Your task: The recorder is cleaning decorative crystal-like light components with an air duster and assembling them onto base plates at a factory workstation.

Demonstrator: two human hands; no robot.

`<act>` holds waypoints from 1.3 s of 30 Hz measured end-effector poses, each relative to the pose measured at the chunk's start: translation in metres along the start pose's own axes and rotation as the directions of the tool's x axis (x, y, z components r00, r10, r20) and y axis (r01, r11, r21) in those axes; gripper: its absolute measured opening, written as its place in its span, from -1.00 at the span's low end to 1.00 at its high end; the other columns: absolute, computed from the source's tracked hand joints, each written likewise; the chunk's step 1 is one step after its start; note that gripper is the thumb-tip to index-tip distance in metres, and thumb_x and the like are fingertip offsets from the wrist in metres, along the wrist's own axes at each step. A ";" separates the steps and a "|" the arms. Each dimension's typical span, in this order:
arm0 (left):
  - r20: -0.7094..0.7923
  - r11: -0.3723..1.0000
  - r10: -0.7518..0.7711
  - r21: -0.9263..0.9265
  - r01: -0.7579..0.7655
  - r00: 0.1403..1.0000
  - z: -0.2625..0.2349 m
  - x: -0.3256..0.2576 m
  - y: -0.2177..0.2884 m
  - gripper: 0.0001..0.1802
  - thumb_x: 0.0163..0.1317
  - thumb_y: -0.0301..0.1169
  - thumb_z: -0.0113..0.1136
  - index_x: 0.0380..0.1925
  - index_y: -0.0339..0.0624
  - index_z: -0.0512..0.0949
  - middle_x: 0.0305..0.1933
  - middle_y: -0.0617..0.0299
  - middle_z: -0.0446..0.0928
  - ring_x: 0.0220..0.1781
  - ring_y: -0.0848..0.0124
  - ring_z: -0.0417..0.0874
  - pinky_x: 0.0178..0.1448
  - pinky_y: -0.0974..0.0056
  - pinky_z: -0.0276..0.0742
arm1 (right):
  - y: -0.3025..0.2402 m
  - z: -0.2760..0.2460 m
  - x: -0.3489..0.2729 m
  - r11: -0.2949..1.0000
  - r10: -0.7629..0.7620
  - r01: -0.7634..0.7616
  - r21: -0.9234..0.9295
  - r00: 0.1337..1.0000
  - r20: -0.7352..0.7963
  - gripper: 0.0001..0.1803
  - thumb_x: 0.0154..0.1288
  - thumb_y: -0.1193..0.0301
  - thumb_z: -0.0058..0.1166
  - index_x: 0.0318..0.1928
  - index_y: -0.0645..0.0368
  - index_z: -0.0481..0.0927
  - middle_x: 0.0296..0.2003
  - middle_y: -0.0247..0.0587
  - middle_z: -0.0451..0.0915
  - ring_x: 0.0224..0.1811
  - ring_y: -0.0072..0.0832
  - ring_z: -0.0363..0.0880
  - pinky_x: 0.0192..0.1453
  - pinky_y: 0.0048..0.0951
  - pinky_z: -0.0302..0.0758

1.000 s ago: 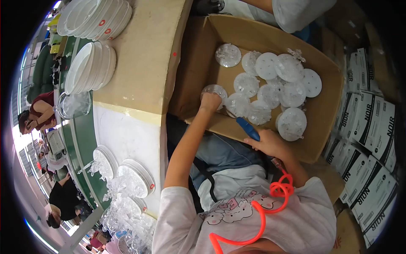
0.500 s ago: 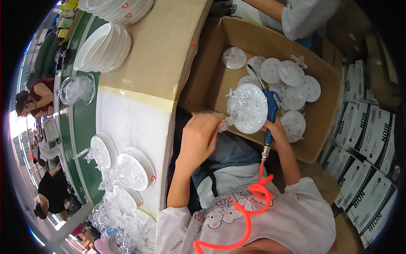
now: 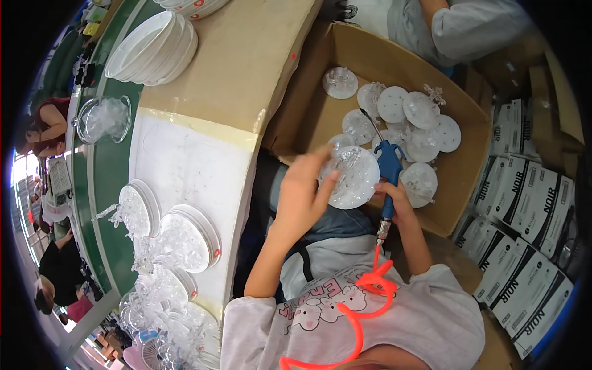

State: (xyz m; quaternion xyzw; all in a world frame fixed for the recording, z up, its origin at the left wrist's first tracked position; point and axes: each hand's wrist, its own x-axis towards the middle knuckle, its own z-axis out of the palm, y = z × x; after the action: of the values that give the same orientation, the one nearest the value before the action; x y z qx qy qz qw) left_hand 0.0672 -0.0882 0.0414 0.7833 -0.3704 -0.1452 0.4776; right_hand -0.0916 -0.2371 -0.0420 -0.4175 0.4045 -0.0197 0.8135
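Clear plastic disc (image 3: 353,177), round and studded, held over near edge of cardboard box (image 3: 468,185); left hand (image 3: 302,197) grasping its left rim, fingers spread across the face. Blue air gun (image 3: 388,176) gripped in right hand (image 3: 398,206), thin nozzle pointing up into the box, just beside the disc; orange coiled hose (image 3: 354,308) trailing from its base across pale shirt. More clear discs (image 3: 407,114) lying loose in box. White bowls (image 3: 154,49) stacked on cardboard-topped table (image 3: 240,61); crystal-filled dishes (image 3: 185,237) at left. Printed cartons (image 3: 524,203) at right, partly cut off. Disc detail blurred.
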 end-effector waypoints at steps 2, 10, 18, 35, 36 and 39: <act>-0.204 0.991 -0.071 -0.123 0.046 0.976 0.005 0.002 -0.022 -0.57 0.20 -0.36 -0.04 0.04 -0.35 0.26 0.08 -0.07 0.32 0.13 0.14 0.32 0.18 0.23 0.19 | 0.000 -0.001 -0.002 0.995 0.037 -0.037 0.093 0.999 0.007 -0.57 -0.02 0.48 0.02 -0.07 0.33 0.35 -0.23 -0.14 0.49 -0.27 -0.43 0.52 -0.12 -0.45 0.49; 0.603 -0.405 -0.371 -0.790 0.461 0.706 0.048 -0.012 -0.076 -0.51 0.32 -0.11 -0.30 0.00 -0.31 0.31 -0.05 0.06 0.46 -0.01 0.29 0.49 0.04 0.25 0.41 | -0.012 -0.015 -0.002 0.997 0.068 -0.069 -0.026 0.997 -0.033 -0.56 -0.03 0.46 0.03 -0.07 0.32 0.34 -0.27 -0.21 0.47 -0.28 -0.48 0.50 -0.12 -0.47 0.47; 0.464 -0.272 -0.495 -0.886 0.377 0.734 0.075 0.012 -0.099 -0.68 0.32 -0.36 -0.28 -0.02 -0.30 0.30 -0.01 0.10 0.43 0.02 0.32 0.47 0.13 0.23 0.37 | -0.027 -0.005 0.010 0.995 -0.058 0.057 -0.077 0.998 -0.009 -0.58 0.08 0.40 0.07 -0.05 0.28 0.32 -0.31 -0.20 0.47 -0.25 -0.48 0.48 -0.11 -0.46 0.44; 0.068 0.101 -0.763 -0.970 0.222 0.643 0.151 0.074 -0.188 -0.65 0.32 -0.25 -0.22 0.00 -0.20 0.33 -0.03 0.25 0.41 0.01 0.43 0.40 0.11 0.33 0.28 | 0.002 0.004 -0.007 0.940 0.115 -0.018 -0.340 0.956 0.269 -0.71 0.01 0.42 -0.03 -0.24 0.36 0.42 -0.50 -0.22 0.47 -0.47 -0.54 0.47 -0.32 -0.57 0.38; 0.035 0.161 -0.716 -0.963 0.214 0.697 0.149 0.076 -0.190 -0.64 0.32 -0.23 -0.21 -0.01 -0.20 0.34 -0.02 0.24 0.41 0.02 0.41 0.41 0.11 0.32 0.29 | 0.001 0.006 -0.006 0.938 0.132 -0.028 -0.346 0.950 0.282 -0.71 0.02 0.44 -0.02 -0.23 0.34 0.41 -0.49 -0.24 0.44 -0.49 -0.55 0.44 -0.33 -0.56 0.37; -0.006 0.201 -0.694 -0.962 0.186 0.720 0.146 0.075 -0.192 -0.63 0.31 -0.20 -0.19 -0.02 -0.21 0.35 0.00 0.21 0.41 0.01 0.37 0.44 0.09 0.29 0.34 | 0.000 0.010 -0.003 0.915 0.159 -0.027 -0.402 0.940 0.300 -0.72 0.02 0.46 -0.02 -0.22 0.33 0.40 -0.50 -0.26 0.42 -0.50 -0.57 0.41 -0.34 -0.56 0.36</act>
State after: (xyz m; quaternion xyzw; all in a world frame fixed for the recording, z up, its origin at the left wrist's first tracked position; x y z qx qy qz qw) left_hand 0.1183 -0.1843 -0.1864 0.4570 0.1479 -0.2779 0.8319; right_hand -0.0870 -0.2298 -0.0370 -0.5491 0.2793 0.1702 0.7691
